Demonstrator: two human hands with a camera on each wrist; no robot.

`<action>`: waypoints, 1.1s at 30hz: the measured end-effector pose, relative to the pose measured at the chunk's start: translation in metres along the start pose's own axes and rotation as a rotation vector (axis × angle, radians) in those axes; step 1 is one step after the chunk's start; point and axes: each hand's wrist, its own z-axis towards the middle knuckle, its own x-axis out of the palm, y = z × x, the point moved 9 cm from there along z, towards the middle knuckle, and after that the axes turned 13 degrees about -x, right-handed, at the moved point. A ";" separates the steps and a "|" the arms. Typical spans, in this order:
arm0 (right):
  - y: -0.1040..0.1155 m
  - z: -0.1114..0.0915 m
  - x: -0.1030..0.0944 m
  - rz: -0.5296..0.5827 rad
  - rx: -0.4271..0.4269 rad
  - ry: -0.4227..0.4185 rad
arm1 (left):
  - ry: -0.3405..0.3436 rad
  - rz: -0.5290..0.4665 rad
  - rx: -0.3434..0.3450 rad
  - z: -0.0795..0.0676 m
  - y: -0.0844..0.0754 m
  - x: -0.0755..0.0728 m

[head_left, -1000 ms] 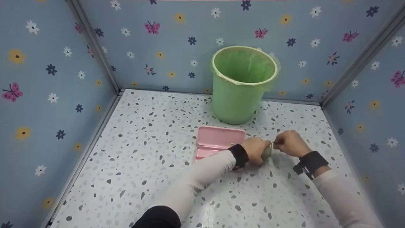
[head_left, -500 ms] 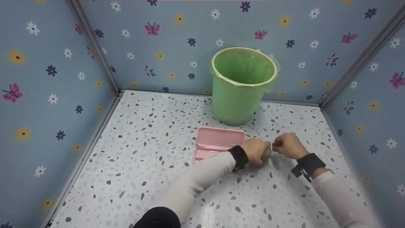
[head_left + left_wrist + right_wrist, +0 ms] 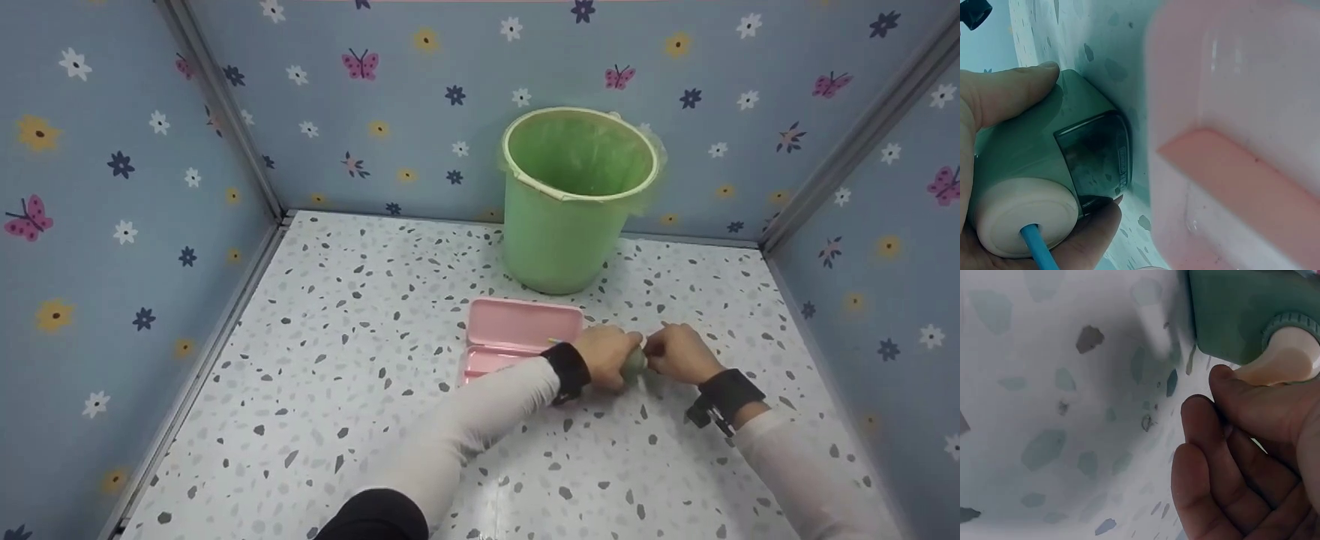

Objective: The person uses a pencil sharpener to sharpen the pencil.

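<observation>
My left hand point(image 3: 609, 357) grips a green crank pencil sharpener point(image 3: 1027, 135) on the speckled surface, thumb on one side and fingers on the other. A blue pencil point(image 3: 1040, 247) sticks out of the sharpener's round cream-coloured front. The dark see-through shavings drawer point(image 3: 1095, 157) faces the pink case. My right hand point(image 3: 681, 354) is at the opposite end, fingers curled and pinching the cream crank handle point(image 3: 1286, 360). Its knob is hidden behind the fingers. An open pink pencil case point(image 3: 525, 322) lies beside the sharpener, partly covered by my left forearm.
A green bucket point(image 3: 562, 240) with a clear liner stands behind the pencil case, against the back wall. Patterned panels point(image 3: 135, 300) enclose the speckled surface point(image 3: 337, 315) at the left, back and right. The tip of another pencil point(image 3: 555, 340) shows in the case.
My right hand has moved down and slightly left with the crank handle, close to the sharpener. The left hand stays in place on the sharpener.
</observation>
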 end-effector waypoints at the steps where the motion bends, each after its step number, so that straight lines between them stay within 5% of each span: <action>1: 0.000 -0.001 0.001 0.001 0.005 0.000 | 0.003 -0.003 -0.003 0.000 0.000 0.000; 33: 0.019 -0.025 0.020 -0.059 0.074 -0.012 | -0.021 -0.002 -0.053 0.002 0.001 0.001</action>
